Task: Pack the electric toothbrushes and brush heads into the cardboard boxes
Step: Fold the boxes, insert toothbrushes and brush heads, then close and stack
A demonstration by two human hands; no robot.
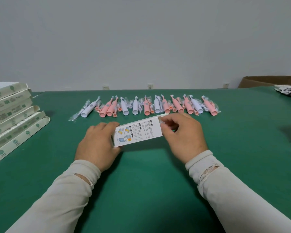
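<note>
We work on a green table (158, 190). At nine o'clock stands a stack of flat boxes (12, 120); at twelve o'clock runs a row of pink and white toothbrushes (146, 106) with bagged brush heads (77, 113) among them. At centre we hold one box (138, 132) just above the table. Our left hand (97, 145) grips its near-left end, fingers curled round it; our right hand (183, 135) pinches the flap at its far-right end between thumb and fingertips. We judge the box light and easily crushed, so it is best held by its edges. The bagged heads look slippery; the handles look rigid and are best gripped mid-body.
</note>
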